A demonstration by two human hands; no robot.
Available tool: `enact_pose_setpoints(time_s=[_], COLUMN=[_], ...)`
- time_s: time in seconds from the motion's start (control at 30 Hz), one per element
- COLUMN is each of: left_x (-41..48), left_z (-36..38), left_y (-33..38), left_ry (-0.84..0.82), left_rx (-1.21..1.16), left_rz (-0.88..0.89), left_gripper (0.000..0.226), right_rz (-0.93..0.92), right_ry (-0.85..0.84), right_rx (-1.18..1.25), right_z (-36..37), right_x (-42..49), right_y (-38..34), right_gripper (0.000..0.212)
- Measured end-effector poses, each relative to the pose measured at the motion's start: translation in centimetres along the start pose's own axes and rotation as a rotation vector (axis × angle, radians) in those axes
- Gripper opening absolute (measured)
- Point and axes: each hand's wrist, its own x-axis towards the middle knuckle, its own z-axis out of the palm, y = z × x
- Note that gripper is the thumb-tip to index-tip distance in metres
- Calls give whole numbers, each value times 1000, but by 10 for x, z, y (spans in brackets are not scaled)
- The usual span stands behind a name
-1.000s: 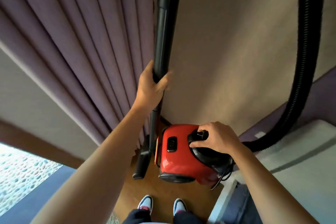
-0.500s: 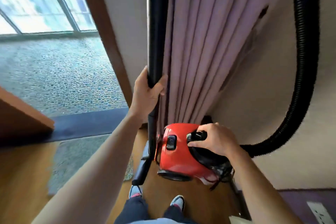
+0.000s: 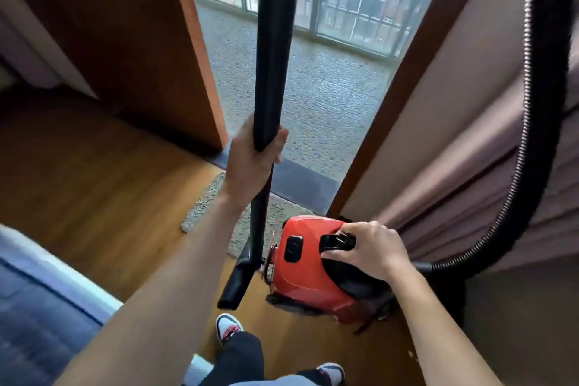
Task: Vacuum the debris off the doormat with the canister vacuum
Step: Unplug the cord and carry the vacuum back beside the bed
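Observation:
A red canister vacuum hangs just above the wooden floor, and my right hand grips its black carry handle. My left hand holds the upright black wand, whose floor nozzle dangles beside the canister. The ribbed black hose loops from the canister's rear up past the right edge. A grey doormat lies on the floor before the doorway, partly hidden behind my left arm and the vacuum.
A wooden door panel stands at the left of the doorway. Beyond the dark threshold lies a pebbled balcony floor with barred windows. Purple curtains hang at right. A blue-and-white bed edge sits at lower left. My shoes are below.
The view has swung left from the curtain and wall to the open doorway. The doormat, door panel and bed edge have come into sight. Both hands keep their holds.

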Motion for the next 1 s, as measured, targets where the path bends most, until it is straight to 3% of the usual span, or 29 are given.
enact_pose_setpoints(time_s=[0.23,0.6,0.77,0.93,1.0], left_x=[12,42,64,101,122], left_z=[-145,-340,-402,-464,-486], left_y=[-40,-59,-71,-96,-110], left_ry=[227,550,656,754,790], left_rx=[-3,41,119,197,215], left_rz=[-52,31,39,22,25], left_gripper=[25,11,18,13,12], right_rz=[-204,-652,-742,-847,-890], right_ry=[-1,65,66,11,21], right_rx=[-104,-277,-228,-99,-136], right_z=[2,-14,-19,-10,-13], right_x=[70,180,239,320,349], right_y=[-130,-311,-371,-434,-462], right_gripper=[67,77,55,67,61])
